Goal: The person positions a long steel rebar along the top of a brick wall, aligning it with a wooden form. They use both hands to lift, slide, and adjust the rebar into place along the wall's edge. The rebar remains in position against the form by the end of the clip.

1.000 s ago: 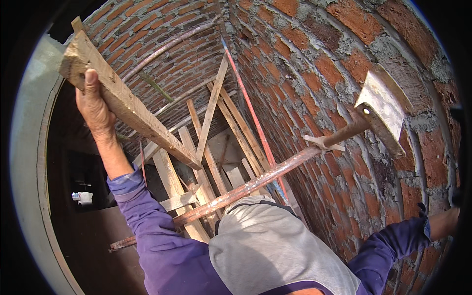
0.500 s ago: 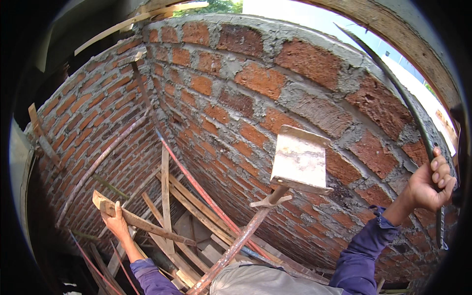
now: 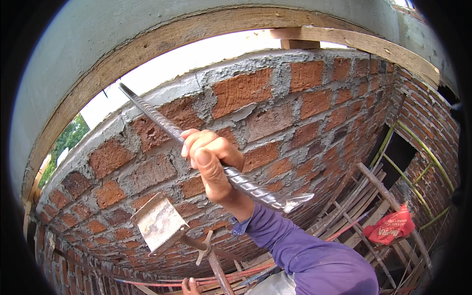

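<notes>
My right hand (image 3: 212, 160) is clenched around a ribbed steel bar (image 3: 255, 189) that slants from upper left to lower right in front of a curved brick wall (image 3: 295, 113). My purple sleeve (image 3: 305, 250) runs down to the lower edge. Only the top of my left hand (image 3: 191, 285) shows at the bottom edge, by some red cords (image 3: 162, 283); what it holds is hidden. A square metal plate (image 3: 158, 222) on a rusty post (image 3: 216, 268) stands between the two hands.
A curved wooden form (image 3: 147, 49) arches over the top of the wall, under grey concrete. Wooden poles (image 3: 378, 191), green bamboo (image 3: 423, 152) and a red plastic bag (image 3: 392, 226) fill the lower right. A dark opening (image 3: 400, 157) lies behind them.
The view has swung so my right hand and the bar moved from the right edge to the centre. My left hand sank to the bottom edge and its wooden plank left the view.
</notes>
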### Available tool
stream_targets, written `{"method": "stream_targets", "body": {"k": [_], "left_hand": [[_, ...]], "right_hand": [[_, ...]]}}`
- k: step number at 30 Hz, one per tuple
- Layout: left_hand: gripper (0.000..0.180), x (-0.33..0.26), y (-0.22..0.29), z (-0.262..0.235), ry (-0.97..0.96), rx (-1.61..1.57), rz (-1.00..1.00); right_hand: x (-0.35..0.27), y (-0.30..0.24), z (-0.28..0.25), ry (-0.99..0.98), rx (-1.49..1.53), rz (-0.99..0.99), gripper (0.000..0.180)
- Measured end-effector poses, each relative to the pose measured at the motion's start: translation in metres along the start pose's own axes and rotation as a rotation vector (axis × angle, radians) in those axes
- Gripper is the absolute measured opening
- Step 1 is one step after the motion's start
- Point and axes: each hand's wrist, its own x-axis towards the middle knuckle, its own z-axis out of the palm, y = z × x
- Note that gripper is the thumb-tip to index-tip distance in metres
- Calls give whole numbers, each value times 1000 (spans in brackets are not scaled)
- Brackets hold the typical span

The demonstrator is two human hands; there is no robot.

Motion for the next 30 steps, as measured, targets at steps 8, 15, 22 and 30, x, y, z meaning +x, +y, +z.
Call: {"method": "stream_targets", "body": {"k": [8, 15, 22, 30], "left_hand": [[70, -15, -4, 105, -102, 864, 411], [52, 10, -2, 99, -161, 748, 473], [66, 16, 41, 111, -284, 807, 321], [46, 38, 38, 114, -446, 992, 577]], "right_hand": [[-6, 1, -7, -132, -23, -76, 19], [-6, 2, -14, -67, 14, -19, 18], [5, 5, -28, 69, 59, 103, 22], [3, 5, -44, 151, 50, 223, 26]]}}
